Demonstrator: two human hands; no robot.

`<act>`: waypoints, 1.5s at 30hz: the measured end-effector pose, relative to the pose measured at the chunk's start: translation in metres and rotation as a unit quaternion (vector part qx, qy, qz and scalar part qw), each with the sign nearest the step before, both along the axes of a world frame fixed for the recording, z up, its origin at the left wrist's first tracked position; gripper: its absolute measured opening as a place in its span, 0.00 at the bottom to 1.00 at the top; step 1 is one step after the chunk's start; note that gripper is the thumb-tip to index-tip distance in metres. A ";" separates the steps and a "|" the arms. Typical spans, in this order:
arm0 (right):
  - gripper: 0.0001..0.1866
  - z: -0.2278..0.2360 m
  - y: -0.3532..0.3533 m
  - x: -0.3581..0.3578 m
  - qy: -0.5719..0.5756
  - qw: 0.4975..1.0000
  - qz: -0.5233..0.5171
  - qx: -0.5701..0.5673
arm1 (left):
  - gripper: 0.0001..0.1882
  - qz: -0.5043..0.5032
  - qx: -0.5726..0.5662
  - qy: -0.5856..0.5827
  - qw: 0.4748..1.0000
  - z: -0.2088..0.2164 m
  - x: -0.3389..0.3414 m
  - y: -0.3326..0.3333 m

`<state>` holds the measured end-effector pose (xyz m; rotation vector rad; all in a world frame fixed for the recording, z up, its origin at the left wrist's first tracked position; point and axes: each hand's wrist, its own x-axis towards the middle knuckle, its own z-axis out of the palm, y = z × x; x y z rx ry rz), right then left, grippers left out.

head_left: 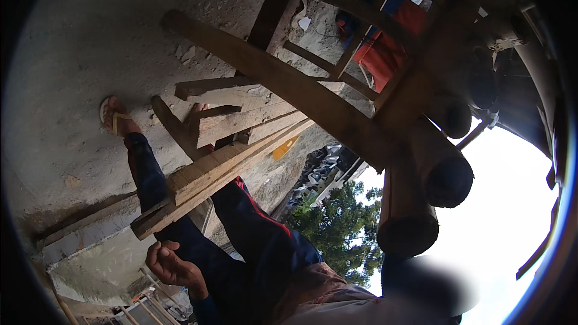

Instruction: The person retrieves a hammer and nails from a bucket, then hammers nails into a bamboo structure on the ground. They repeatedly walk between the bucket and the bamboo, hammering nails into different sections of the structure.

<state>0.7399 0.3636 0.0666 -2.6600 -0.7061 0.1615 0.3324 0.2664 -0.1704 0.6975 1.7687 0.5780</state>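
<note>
1. The left hand (174,268) is just beside the near end of a bundle of long wooden boards (211,168), with a visible gap between hand and wood. Its fingers are loosely curled, and no thing shows between them.

2. The right hand does not show, so I cannot tell whether its fingers are spread, closed or gripping anything.

3. The boards lie together lengthwise, one end toward the left hand, the other reaching in under a long beam (274,75) that crosses the view. Shorter wood pieces (238,121) sit beside them. What bears their weight is hidden, so I cannot name a supporting edge or corner.

4. The boards look stiff and dry, with square edges. I judge them fairly heavy for their length, not fragile, and more likely to splinter than to slip.

5. The near end seems a sensible place to take hold: fingers under the lower edge, thumb across the top face. Because of the length, a second grip nearer the middle would probably steady it. The boards may slide against each other if only one is held.

6. Thick round logs (442,174) crowd the right side, near the beam's end. A foot in a sandal (114,115) stands on the bare ground (72,84), apart from the boards.
</note>
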 end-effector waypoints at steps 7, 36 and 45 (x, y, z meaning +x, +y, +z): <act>0.15 -0.011 0.010 -0.007 0.022 1.000 -0.014 0.002 | 0.10 -0.055 0.055 0.007 0.997 -0.002 -0.019 -0.006; 0.25 -0.036 0.011 0.002 0.142 0.963 0.080 0.214 | 0.11 -0.237 0.477 0.028 0.846 0.200 0.188 0.161; 0.16 -0.022 -0.063 0.074 0.307 0.875 -0.029 0.372 | 0.14 -0.289 0.492 0.340 0.748 0.187 0.277 0.242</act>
